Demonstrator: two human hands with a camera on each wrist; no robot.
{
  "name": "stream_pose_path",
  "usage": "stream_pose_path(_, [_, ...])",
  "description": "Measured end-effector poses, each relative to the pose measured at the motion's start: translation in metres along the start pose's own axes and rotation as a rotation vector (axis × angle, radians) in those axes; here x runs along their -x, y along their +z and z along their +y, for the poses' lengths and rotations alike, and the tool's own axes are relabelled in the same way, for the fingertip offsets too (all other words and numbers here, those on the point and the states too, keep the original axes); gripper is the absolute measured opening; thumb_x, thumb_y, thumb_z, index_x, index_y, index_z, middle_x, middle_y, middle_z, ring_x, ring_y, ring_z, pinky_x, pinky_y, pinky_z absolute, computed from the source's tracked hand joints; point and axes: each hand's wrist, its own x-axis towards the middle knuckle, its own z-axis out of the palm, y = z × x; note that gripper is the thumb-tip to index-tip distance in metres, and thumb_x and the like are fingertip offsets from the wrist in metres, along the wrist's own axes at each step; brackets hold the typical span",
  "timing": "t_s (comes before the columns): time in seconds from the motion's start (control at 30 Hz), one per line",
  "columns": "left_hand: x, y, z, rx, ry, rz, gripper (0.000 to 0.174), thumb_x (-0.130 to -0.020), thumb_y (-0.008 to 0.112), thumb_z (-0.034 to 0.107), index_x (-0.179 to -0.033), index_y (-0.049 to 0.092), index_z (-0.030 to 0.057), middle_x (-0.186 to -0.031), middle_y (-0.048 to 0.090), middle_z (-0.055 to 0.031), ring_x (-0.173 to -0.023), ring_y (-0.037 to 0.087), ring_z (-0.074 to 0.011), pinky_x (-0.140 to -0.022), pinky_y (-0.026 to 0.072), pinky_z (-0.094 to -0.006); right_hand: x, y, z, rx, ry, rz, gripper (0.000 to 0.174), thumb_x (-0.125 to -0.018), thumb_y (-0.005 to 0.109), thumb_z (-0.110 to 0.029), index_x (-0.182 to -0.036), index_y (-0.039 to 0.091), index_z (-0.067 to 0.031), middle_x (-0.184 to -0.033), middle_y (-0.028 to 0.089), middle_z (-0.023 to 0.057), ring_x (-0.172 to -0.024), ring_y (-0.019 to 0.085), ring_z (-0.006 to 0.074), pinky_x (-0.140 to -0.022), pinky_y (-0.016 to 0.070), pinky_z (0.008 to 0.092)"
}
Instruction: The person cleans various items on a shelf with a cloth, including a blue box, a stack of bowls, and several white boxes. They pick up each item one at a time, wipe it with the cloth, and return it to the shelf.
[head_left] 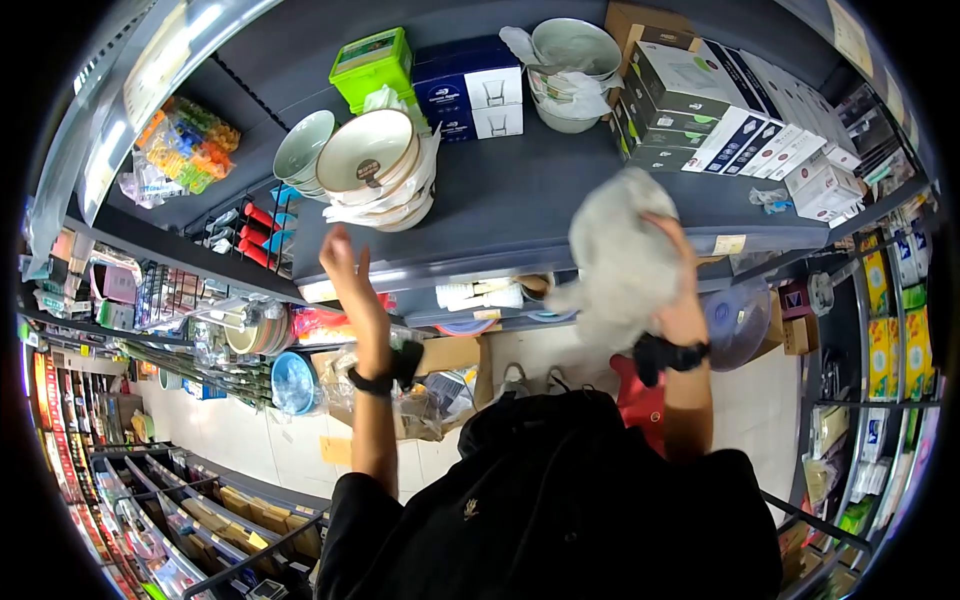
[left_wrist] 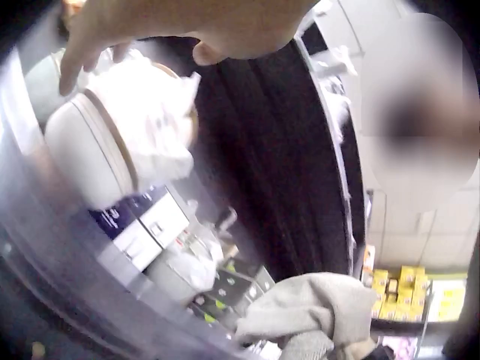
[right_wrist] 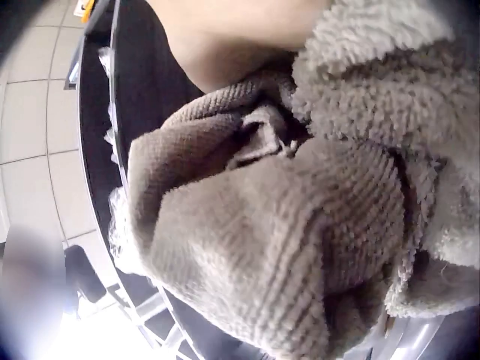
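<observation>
A bunched grey towel hangs from my right hand, which grips it above the shelf's front edge. Its ribbed, fluffy folds fill most of the right wrist view and hide my fingertips. My left hand is raised at the left, its fingers loosely extended and holding nothing. Just beyond those fingers stands a stack of cream bowls with brown rims, white paper between them. In the left wrist view, the fingers overlap the paper-wrapped bowls. Pale green bowls stand beside that stack.
On the dark shelf are a green box, blue glassware boxes, another wrapped bowl stack and several stacked cartons. Below are a red stool, an open cardboard box and a blue bucket.
</observation>
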Motion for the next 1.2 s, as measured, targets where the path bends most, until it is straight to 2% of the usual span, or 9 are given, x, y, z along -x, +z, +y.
stream_pose_path(0.13, [0.093,0.096,0.035,-0.283,0.126,-0.467,0.065,-0.093,0.068,0.02,-0.143,0.031,0.0006,-0.144,0.038,-0.021,-0.139,0.035,-0.0361,-0.109,0.0376,-0.0442,0.003,-0.114,-0.011,0.036,-0.194,0.032,0.035,-0.098,0.05,-0.025,-0.123,0.061,-0.0032,-0.114,0.066,0.0132,-0.106,0.064,0.0269,-0.094,0.0514,0.0379])
stream_pose_path(0.47, [-0.026,0.306,0.017,0.093,-0.49,-0.595,0.141,-0.071,0.081,0.061,-0.144,-0.014,-0.0145,-0.152,0.02,-0.0335,-0.143,0.025,-0.0439,-0.109,0.0326,-0.0615,0.08,-0.107,-0.068,-0.281,-0.017,0.165,0.048,-0.09,0.054,-0.029,-0.128,0.057,-0.0003,-0.119,0.064,0.0164,-0.107,0.064,0.0293,-0.09,0.0524,0.0372])
stream_pose_path(0.67, [-0.04,0.335,0.033,0.216,-0.588,-0.511,0.12,-0.076,0.072,0.069,-0.156,0.009,0.0054,-0.161,0.004,-0.023,-0.147,0.005,-0.0478,-0.101,0.0204,-0.0798,0.121,-0.118,-0.074,-0.278,0.017,0.292,0.046,-0.089,0.056,-0.027,-0.126,0.057,0.0008,-0.12,0.064,0.0163,-0.107,0.063,0.0279,-0.09,0.0528,0.0362])
stream_pose_path(0.73, [-0.039,0.334,0.039,0.21,-0.629,-0.502,0.142,-0.071,0.071,0.074,-0.148,-0.018,-0.0043,-0.157,0.009,-0.0315,-0.144,0.017,-0.05,-0.107,0.0153,-0.0762,0.13,-0.136,-0.065,-0.148,-0.078,0.297,0.038,-0.091,0.058,-0.018,-0.126,0.056,-0.0023,-0.123,0.061,0.0169,-0.111,0.062,0.0278,-0.092,0.0523,0.0377])
stream_pose_path(0.87, [-0.036,0.319,0.026,-0.153,-0.417,-0.392,0.137,-0.072,0.066,0.079,-0.147,-0.004,-0.0127,-0.159,0.007,-0.0283,-0.146,0.013,-0.0461,-0.116,0.0162,-0.0601,0.138,-0.169,-0.048,0.255,-0.25,0.22,0.037,-0.093,0.058,-0.01,-0.129,0.052,-0.006,-0.132,0.055,0.0183,-0.117,0.057,0.0299,-0.097,0.0502,0.0412])
stream_pose_path(0.9, [-0.021,0.31,0.036,-0.388,-0.094,-0.206,0.11,-0.079,0.062,0.074,-0.137,0.032,-0.0152,-0.145,0.04,-0.0288,-0.127,0.049,-0.0367,-0.102,0.0442,-0.0441,0.141,-0.167,-0.048,0.292,-0.255,0.193,0.039,-0.094,0.058,-0.009,-0.131,0.05,-0.0072,-0.135,0.052,0.0192,-0.12,0.055,0.0313,-0.099,0.0489,0.0428])
stream_pose_path(1.0, [-0.023,0.285,0.063,-0.241,-0.084,-0.344,0.078,-0.089,0.055,0.067,-0.105,0.06,-0.009,-0.097,0.069,-0.0195,-0.076,0.068,-0.0219,-0.066,0.0546,-0.0316,0.135,-0.18,-0.038,0.223,-0.161,0.204,0.044,-0.094,0.059,-0.01,-0.136,0.046,-0.009,-0.142,0.046,0.0205,-0.125,0.051,0.0326,-0.103,0.0455,0.0445])
stream_pose_path(1.03, [-0.025,0.287,0.07,-0.219,-0.106,-0.303,0.06,-0.097,0.048,0.051,-0.077,0.064,-0.0026,-0.059,0.063,-0.0078,-0.043,0.057,-0.0144,-0.043,0.0441,-0.0274,0.135,-0.176,-0.039,0.252,-0.182,0.146,0.043,-0.095,0.058,-0.01,-0.136,0.046,-0.0089,-0.142,0.046,0.0201,-0.126,0.051,0.0321,-0.104,0.0447,0.0439])
stream_pose_path(1.2, [-0.055,0.283,0.071,-0.32,0.005,-0.327,0.045,-0.096,0.04,0.026,-0.068,0.063,-0.0013,-0.059,0.063,-0.009,-0.044,0.055,-0.0156,-0.043,0.0409,-0.0296,0.143,-0.15,-0.038,0.382,-0.294,-0.116,0.039,-0.096,0.053,-0.008,-0.136,0.049,-0.0082,-0.142,0.046,0.0181,-0.128,0.049,0.0296,-0.106,0.0409,0.0408])
